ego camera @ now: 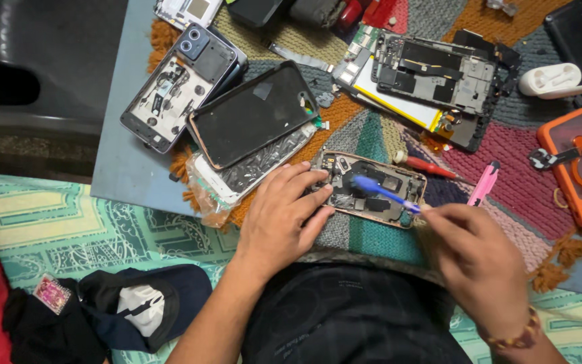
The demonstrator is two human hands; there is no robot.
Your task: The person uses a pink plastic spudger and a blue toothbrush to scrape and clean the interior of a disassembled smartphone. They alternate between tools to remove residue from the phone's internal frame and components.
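Head view looks straight down on a patchwork knitted mat (378, 138) strewn with phone parts. At its near edge lies a small opened phone with a copper-coloured frame and exposed black innards (372, 187), back cover off. The left hand (281, 216) lies over the phone's left end, fingers curled and pressing down on the frame to steady it; it clamps the phone against the mat without lifting it. The right hand (476, 256), somewhat blurred, pinches the rear end of a slim blue plastic pry tool (384, 191) between thumb and fingertips, and the tool's tip rests on the components near the middle of the open body.

Judging from this, the step in hand is working at a part or connector inside the phone with the tool. The next move seems to call for light, shallow leverage at the tip while the left hand holds the frame flat, since a slip could scrape the neighbouring parts.

Just beyond the phone lie a red-handled screwdriver (429, 166) and a pink cutter-like tool (484, 184). Farther off sit a black phone back cover (254, 114), a larger stripped phone with a yellow-edged battery (426, 81) and an orange rugged case (577, 165).
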